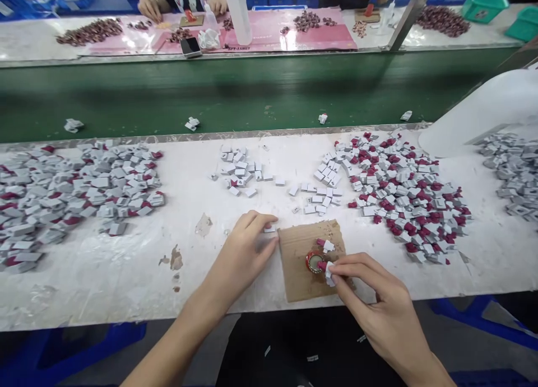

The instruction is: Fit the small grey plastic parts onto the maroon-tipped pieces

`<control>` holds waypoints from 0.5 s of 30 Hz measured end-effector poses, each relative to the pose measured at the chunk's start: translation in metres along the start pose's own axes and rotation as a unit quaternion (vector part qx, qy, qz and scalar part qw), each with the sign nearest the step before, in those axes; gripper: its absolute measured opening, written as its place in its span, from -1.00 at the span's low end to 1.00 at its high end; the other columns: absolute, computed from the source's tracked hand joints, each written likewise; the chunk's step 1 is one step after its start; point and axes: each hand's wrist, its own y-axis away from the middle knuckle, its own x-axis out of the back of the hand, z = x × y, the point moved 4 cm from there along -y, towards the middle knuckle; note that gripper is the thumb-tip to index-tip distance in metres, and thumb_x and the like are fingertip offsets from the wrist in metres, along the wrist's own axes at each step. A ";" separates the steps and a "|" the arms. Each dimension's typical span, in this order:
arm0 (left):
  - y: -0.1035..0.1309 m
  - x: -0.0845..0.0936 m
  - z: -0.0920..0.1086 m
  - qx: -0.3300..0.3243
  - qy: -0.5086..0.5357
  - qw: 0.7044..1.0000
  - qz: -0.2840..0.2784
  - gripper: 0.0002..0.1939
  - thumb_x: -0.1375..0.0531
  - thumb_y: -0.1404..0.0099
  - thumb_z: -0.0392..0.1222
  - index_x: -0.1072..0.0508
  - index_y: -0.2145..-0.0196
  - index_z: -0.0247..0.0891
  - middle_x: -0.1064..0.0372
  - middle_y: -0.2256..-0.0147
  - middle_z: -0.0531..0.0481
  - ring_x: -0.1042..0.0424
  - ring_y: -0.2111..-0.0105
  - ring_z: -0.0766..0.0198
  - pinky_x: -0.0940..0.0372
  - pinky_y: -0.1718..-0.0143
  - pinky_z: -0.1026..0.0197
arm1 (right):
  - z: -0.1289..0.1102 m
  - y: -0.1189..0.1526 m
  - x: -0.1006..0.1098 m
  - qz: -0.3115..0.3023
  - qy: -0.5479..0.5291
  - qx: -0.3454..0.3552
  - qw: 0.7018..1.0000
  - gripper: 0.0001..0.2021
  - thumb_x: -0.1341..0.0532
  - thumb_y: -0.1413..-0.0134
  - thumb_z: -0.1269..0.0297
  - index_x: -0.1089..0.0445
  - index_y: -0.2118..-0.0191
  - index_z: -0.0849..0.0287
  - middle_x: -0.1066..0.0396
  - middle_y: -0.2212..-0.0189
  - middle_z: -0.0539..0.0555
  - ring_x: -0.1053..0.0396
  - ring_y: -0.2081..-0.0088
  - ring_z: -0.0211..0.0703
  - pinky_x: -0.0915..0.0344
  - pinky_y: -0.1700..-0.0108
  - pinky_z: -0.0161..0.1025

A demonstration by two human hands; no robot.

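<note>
A small grey-and-maroon plastic piece is pinched between the thumb and fingers of my right hand. Its maroon end is at a red-rimmed bottle cap, which lies on a square of brown cardboard. Another grey-and-maroon piece rests on the cardboard just beyond the cap. At the cardboard's left edge, my left hand has its thumb and forefinger curled around a small grey block; its other fingers are partly hidden.
Loose grey blocks lie ahead. Heaps of grey-and-maroon pieces stand at right and left. A large white container leans in at right. Beyond the green conveyor belt, which carries several pieces, other people's hands work.
</note>
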 end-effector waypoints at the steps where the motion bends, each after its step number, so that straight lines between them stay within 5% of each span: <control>1: 0.000 0.002 0.000 0.014 0.015 1.000 -0.003 -0.77 -0.22 -0.49 -0.22 -0.53 -0.06 -0.06 -0.60 0.11 -0.07 -0.62 0.04 -0.04 -0.51 -0.04 -0.08 | 0.000 -0.001 0.000 -0.001 0.001 0.002 1.000 -0.85 -0.35 -0.44 0.33 -0.69 0.12 -0.07 -0.67 0.17 0.12 -0.70 0.17 0.08 -0.68 0.21 -0.08; 10: -0.008 0.014 -0.014 0.150 0.038 0.988 0.025 -0.67 -0.34 -0.33 -0.15 -0.54 -0.05 -0.08 -0.58 0.24 -0.02 -0.58 0.28 0.04 -0.51 0.19 0.01 | -0.002 0.000 0.006 0.011 -0.030 -0.034 0.999 -0.88 -0.41 -0.40 0.27 -0.73 0.15 -0.14 -0.68 0.18 0.11 -0.69 0.11 0.12 -0.66 0.19 -0.07; 15: -0.014 0.023 -0.017 0.152 -0.005 0.988 0.017 -0.89 -0.38 -0.31 -0.06 -0.65 0.24 -0.10 -0.60 0.17 -0.14 -0.60 0.21 -0.05 -0.54 0.08 -0.11 | 0.004 -0.006 0.011 0.041 -0.110 -0.087 0.989 -0.95 -0.49 -0.32 0.22 -0.76 0.21 -0.10 -0.68 0.22 0.09 -0.67 0.17 0.03 -0.64 0.18 -0.16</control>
